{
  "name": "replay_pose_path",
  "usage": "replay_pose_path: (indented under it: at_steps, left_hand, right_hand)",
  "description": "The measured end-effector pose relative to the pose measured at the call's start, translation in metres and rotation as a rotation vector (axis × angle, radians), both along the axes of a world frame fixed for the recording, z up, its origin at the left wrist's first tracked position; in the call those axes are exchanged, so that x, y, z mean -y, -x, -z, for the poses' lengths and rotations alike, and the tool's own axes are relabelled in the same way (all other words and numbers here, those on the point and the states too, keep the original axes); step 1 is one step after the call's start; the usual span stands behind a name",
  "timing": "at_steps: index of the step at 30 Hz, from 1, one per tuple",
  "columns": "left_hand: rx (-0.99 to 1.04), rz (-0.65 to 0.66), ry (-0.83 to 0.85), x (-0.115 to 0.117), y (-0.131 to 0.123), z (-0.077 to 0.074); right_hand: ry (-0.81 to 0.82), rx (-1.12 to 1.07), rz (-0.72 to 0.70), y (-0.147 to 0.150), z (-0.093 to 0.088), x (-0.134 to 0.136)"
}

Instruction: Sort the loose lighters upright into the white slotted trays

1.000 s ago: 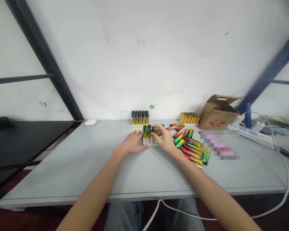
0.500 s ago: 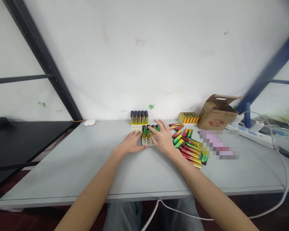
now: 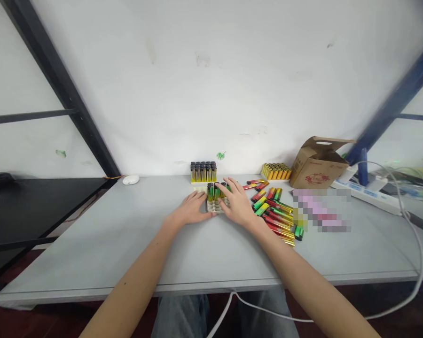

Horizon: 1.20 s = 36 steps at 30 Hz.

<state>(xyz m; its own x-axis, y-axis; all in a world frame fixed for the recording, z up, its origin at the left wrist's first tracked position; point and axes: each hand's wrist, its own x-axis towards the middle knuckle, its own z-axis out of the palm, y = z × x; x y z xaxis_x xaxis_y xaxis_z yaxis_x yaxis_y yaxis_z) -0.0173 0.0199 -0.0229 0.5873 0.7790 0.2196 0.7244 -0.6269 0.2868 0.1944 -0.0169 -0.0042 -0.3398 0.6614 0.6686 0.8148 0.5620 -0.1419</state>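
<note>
Between left hand [image 3: 190,210] (fingers extended) and right hand [image 3: 238,202] (fingers spread, screening some contents): pitted tray [image 3: 214,208] with upright cylinders [image 3: 210,191]. Beyond: filled rack [image 3: 203,182]. Right of both hands: loose cylinders [image 3: 281,220], carton [image 3: 315,171].

pale socketed tray [image 3: 213,207] sits between the left hand [image 3: 192,209] and right hand [image 3: 238,204], its near side bare; green-and-gold, black-topped cylinders [image 3: 210,193] stand upright in it, beside the right hand

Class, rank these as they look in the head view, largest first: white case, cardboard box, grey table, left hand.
1. Grey table
2. Cardboard box
3. Left hand
4. White case
</note>
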Motion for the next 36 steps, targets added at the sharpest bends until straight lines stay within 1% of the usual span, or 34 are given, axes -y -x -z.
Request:
replay_pose_path:
  at_steps: [3, 4, 5, 6, 7, 8, 9, 10, 12, 13, 16, 21, 25, 28, 30, 34, 36]
  left_hand:
    - [-0.005, 0.014, 0.007, 0.001, 0.0, -0.003]
    - [-0.009, 0.013, 0.011, 0.002, 0.0, -0.003]
    - [-0.014, 0.009, 0.014, 0.002, 0.0, -0.004]
    - [-0.018, 0.005, 0.017, 0.002, 0.0, -0.004]
    - [-0.024, 0.001, 0.02, 0.002, 0.001, -0.005]
    - [-0.029, -0.004, 0.023, 0.002, 0.001, -0.005]
    - [-0.033, -0.009, 0.026, 0.002, 0.001, -0.004]
    - [-0.037, -0.014, 0.029, 0.001, 0.002, -0.004]
    - [-0.043, -0.023, 0.033, 0.001, 0.002, -0.003]
    - [-0.043, -0.025, 0.033, 0.0, 0.003, -0.003]
    - [-0.032, -0.017, 0.028, 0.0, 0.003, -0.002]
    - [0.002, 0.0, 0.033, -0.001, 0.002, -0.001]
    - [0.014, 0.002, 0.041, -0.002, 0.002, -0.001]
    - [0.003, 0.004, 0.053, -0.002, 0.002, -0.001]
    - [-0.005, 0.003, 0.056, -0.002, 0.002, -0.002]
    - [-0.007, 0.003, 0.05, -0.001, 0.002, -0.003]
    - [-0.006, 0.007, 0.048, 0.0, 0.002, -0.004]
  right_hand:
    - [-0.069, -0.15, -0.007, -0.013, -0.01, -0.003]
    - [-0.087, -0.216, 0.036, -0.021, -0.014, -0.005]
    - [-0.079, -0.277, 0.123, -0.03, -0.017, -0.008]
    - [-0.03, -0.318, 0.223, -0.041, -0.021, -0.011]
    - [0.056, -0.338, 0.308, -0.052, -0.023, -0.013]
    - [0.162, -0.319, 0.343, -0.062, -0.024, -0.016]
    - [0.262, -0.276, 0.327, -0.072, -0.024, -0.018]
    - [0.348, -0.216, 0.271, -0.081, -0.023, -0.02]
    - [0.458, -0.077, 0.141, -0.094, -0.019, -0.023]
    - [0.508, -0.028, 0.102, -0.099, -0.017, -0.023]
    - [0.621, 0.044, 0.073, -0.11, -0.01, -0.024]
    - [0.558, 0.094, 0.077, -0.118, -0.004, -0.026]
    - [0.548, 0.159, 0.091, -0.114, -0.001, -0.031]
    - [0.511, 0.134, 0.128, -0.108, -0.001, -0.032]
    - [0.497, 0.11, 0.135, -0.104, -0.003, -0.032]
    - [0.521, 0.036, 0.043, -0.098, -0.014, -0.026]
    - [0.517, -0.03, 0.027, -0.094, -0.02, -0.022]
